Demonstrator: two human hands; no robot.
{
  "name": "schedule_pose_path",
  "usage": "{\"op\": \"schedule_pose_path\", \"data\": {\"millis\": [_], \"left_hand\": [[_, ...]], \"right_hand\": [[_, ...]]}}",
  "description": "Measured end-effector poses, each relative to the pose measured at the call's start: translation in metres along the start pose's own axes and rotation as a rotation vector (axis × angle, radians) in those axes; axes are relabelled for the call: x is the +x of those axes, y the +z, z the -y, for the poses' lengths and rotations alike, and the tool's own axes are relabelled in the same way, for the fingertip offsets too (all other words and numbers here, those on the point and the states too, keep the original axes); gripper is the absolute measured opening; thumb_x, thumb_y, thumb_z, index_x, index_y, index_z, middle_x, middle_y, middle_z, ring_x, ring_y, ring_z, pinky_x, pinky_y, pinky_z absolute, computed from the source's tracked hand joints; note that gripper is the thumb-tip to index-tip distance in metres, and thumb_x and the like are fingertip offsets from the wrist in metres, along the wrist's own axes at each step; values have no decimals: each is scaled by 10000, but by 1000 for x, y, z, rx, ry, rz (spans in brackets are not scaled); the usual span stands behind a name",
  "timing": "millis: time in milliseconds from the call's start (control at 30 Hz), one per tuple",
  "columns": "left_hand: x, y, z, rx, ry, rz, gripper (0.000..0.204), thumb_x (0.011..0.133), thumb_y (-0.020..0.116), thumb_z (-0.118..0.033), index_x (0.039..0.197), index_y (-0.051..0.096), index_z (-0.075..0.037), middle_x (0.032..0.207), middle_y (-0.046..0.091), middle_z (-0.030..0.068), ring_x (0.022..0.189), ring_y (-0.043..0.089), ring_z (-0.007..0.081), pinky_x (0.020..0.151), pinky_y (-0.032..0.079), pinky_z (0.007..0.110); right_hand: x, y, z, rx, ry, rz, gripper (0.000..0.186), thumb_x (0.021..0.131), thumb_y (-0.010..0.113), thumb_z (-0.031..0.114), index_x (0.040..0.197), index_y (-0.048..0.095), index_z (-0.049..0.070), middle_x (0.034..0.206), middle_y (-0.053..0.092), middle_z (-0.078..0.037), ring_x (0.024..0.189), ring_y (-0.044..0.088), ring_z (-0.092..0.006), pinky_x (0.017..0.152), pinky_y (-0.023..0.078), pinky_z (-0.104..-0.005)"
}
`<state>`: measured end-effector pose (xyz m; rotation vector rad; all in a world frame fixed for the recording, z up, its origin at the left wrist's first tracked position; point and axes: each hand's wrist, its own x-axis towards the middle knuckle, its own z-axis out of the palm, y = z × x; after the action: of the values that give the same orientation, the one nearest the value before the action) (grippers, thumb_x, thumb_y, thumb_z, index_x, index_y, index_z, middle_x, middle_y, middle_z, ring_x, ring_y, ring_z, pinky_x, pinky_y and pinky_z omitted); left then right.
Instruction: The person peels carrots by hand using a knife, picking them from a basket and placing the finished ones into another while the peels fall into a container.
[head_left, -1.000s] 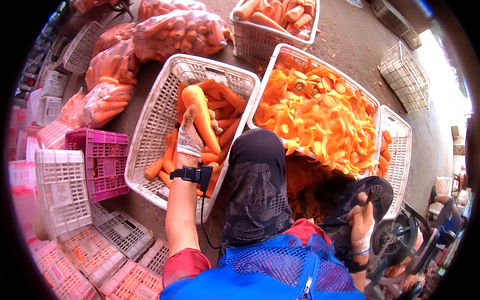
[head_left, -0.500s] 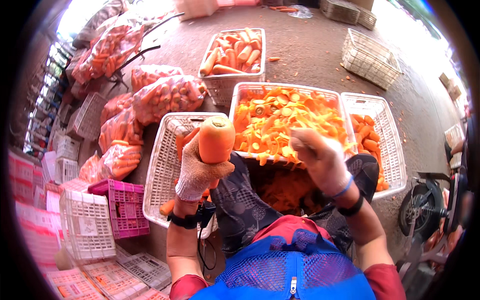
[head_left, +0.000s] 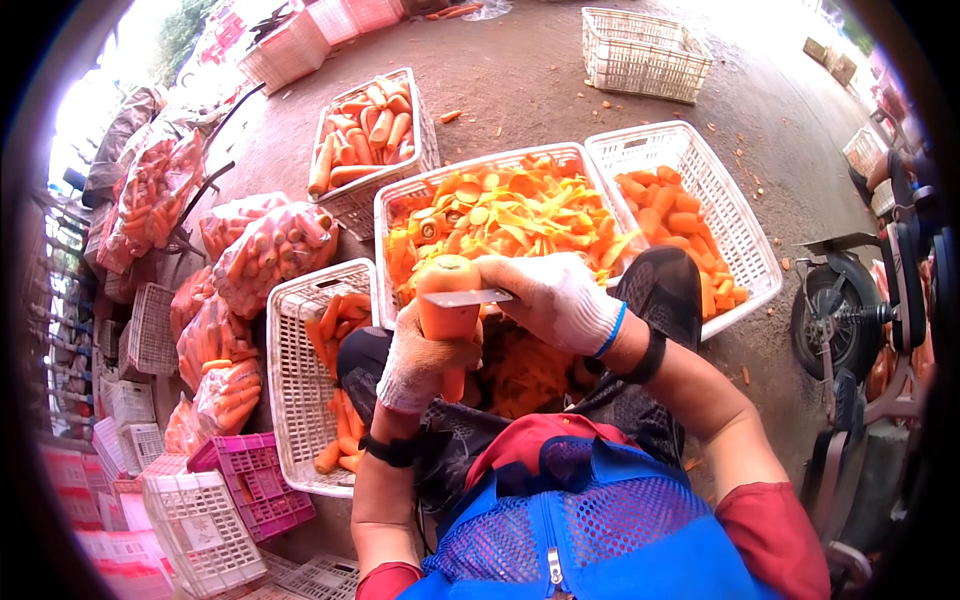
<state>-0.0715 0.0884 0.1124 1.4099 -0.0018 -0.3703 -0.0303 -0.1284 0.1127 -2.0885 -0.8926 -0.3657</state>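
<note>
Left hand (head_left: pixel 420 362) in closed grip around an upright carrot (head_left: pixel 448 322), right hand (head_left: pixel 555 295) in curled grip on a flat metal blade (head_left: pixel 468 297), blade crossing the carrot below its top end, carrot near the heaped orange peelings (head_left: pixel 500 215)

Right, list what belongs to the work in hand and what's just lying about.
Likely in use:
carrot in left hand
flat blade in right hand
peelings
left carrot crate
right carrot crate

Apparently lying about:
magenta crate
black wheel
distant whitish crate
</note>
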Motion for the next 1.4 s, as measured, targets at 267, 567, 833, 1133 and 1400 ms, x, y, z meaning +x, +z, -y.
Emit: {"op": "schedule_pose_path", "data": {"millis": [267,567,833,1133,1400], "left_hand": [[4,8,3,84,-35,50,465,645,777,-12,1102,691,-19,830,686,28,748,671,147,682,551,293],[1,26,4,218,-66,66,608,602,822,-25,1190,668,-28,915,684,4,829,657,122,746,542,288],[5,33,10,333,-35,211,618,645,832,-31,1242,671,-33,1023,714,24,935,680,139,857,556,316],[11,57,7,555,77,45,644,665,874,-77,1275,671,-27,1154,748,73,1045,714,178,954,557,345],[17,39,18,701,146,-48,586,679,866,-112,1222,659,-38,1082,760,93,987,731,214,899,574,357]], "right_hand": [[-5,-16,-8,-86,24,104,167,928,669,170,1087,620,151,822,713,-130,778,737,-353,616,554,-467],[-10,-33,-20,-102,-46,159,242,910,685,172,1147,638,162,849,729,-120,802,745,-353,653,561,-469],[-25,-37,-41,0,-126,163,320,878,684,146,1196,643,147,869,730,-147,820,735,-383,690,566,-465],[-35,-39,-39,-169,90,173,163,950,623,176,1096,624,102,855,734,-162,821,741,-378,691,571,-485],[-22,-47,5,-172,554,531,199,965,613,176,1109,676,54,986,745,-244,964,734,-422,813,566,-538]]}}
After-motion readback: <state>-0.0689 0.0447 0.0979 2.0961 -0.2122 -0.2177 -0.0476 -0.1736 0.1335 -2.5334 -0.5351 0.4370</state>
